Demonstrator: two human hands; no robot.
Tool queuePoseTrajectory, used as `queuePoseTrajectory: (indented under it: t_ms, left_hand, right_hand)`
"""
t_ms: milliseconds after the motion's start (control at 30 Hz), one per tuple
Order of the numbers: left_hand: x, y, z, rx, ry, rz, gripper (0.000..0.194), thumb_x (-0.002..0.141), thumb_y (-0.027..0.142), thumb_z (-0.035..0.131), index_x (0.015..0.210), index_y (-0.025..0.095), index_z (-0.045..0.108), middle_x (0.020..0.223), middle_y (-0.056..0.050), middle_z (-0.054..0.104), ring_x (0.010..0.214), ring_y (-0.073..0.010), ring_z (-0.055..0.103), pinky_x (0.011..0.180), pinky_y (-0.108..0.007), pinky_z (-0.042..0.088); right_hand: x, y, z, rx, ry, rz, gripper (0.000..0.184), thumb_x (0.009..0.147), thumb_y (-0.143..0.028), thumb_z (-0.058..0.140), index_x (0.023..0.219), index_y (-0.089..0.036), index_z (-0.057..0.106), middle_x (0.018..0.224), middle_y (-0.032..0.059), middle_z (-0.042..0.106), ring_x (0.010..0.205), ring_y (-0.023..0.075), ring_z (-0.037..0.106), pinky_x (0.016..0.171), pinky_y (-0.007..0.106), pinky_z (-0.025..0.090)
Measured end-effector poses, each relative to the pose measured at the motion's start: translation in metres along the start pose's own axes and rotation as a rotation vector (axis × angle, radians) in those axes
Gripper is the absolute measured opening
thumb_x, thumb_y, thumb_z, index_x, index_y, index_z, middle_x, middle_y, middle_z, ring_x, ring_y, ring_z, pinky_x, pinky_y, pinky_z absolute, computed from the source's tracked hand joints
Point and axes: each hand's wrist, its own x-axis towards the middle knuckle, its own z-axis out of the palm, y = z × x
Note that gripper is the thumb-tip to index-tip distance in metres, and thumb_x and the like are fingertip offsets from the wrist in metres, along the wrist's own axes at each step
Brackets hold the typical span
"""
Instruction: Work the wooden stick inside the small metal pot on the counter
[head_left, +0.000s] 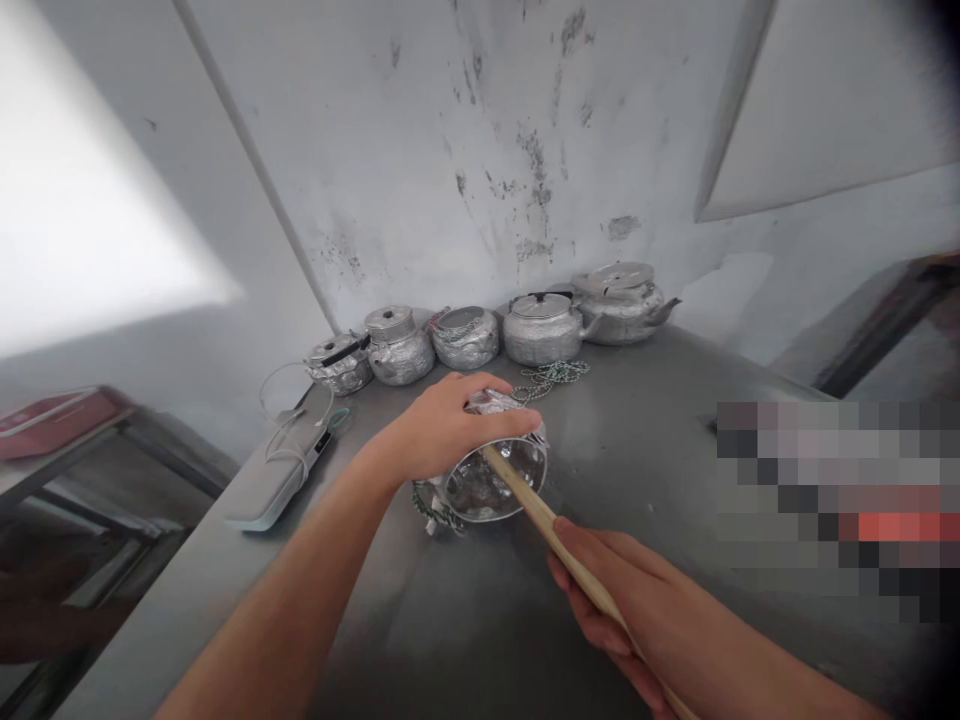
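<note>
Holding a silver metal pot (480,495) on the grey counter (420,640), the left hand (442,425) clasps its upper side, the thumb lying along the near rim and the forefinger apart from it, with crinkled metal showing between the two; the other fingertips on that hand are partly hidden. The pot lies tipped over, around the middle of the view, so that its round mouth faces the person and its shiny inside shows. Curled tightly around a pale wooden stick (525,492), the fingers of the right hand (622,585) pinch the shaft, the thumb laid along its top. The far end of the stick enters the pot's mouth; whether its tip touches the inner wall, I cannot tell. A green-and-white cord (441,508) hangs at the pot's left side, and a loose pile of similar cord (559,374) lies on the counter beyond the hands.

Along the stained white wall (412,150) stand, from left to right, a small pot with a black handle (349,375), a lidded pot (401,362), a round pot with cord over its top (472,350), a kettle with a black-knobbed lid (540,340) and a larger spouted kettle (619,322). Near the counter's left edge lies a flat grey case (277,485) with a thin white cable looping over it. Further left, a pink tray (64,420) rests on a separate stand.
</note>
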Motion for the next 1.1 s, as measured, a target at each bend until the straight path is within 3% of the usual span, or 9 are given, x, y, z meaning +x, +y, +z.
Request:
queuePoseTrajectory:
  t_ms: [400, 767, 933, 1100]
  left_hand:
    - [0.0, -0.003, -0.001, -0.002, -0.008, 0.003, 0.074, 0.081, 0.082, 0.056, 0.14, 0.036, 0.057, 0.152, -0.002, 0.05, 0.134, -0.0373, 0.049, 0.105, -0.043, 0.044]
    - [0.002, -0.003, 0.001, -0.008, 0.013, 0.015, 0.07, 0.083, 0.081, 0.058, 0.137, 0.037, 0.059, 0.147, -0.003, 0.052, 0.132, -0.0336, 0.05, 0.107, -0.043, 0.043]
    - [0.001, -0.003, 0.0, -0.01, 0.006, 0.011, 0.072, 0.082, 0.082, 0.057, 0.138, 0.037, 0.059, 0.148, -0.002, 0.052, 0.132, -0.0347, 0.05, 0.106, -0.044, 0.043]
    - [0.001, -0.003, 0.0, -0.003, 0.003, 0.007, 0.072, 0.082, 0.082, 0.057, 0.138, 0.037, 0.059, 0.15, -0.003, 0.051, 0.133, -0.0358, 0.049, 0.106, -0.044, 0.043]
  right_hand:
    - [-0.002, 0.0, -0.004, -0.024, 0.004, -0.046, 0.048, 0.106, -0.049, 0.018, 0.08, -0.022, 0.049, 0.058, -0.0077, 0.041, 0.038, 0.0069, 0.036, 0.037, 0.019, 0.037]
    - [0.004, 0.006, -0.004, -0.012, -0.038, -0.01, 0.046, 0.105, -0.047, 0.021, 0.08, -0.021, 0.051, 0.058, -0.0069, 0.044, 0.037, 0.0065, 0.038, 0.034, 0.017, 0.036]
    - [0.005, 0.006, -0.005, 0.015, -0.028, -0.045, 0.051, 0.104, -0.056, 0.021, 0.082, -0.022, 0.052, 0.056, -0.0079, 0.042, 0.036, 0.0064, 0.035, 0.034, 0.019, 0.037]
    - [0.002, 0.007, -0.005, 0.015, -0.036, -0.029, 0.048, 0.104, -0.055, 0.023, 0.084, -0.022, 0.052, 0.059, -0.0071, 0.045, 0.037, 0.007, 0.037, 0.033, 0.018, 0.038]
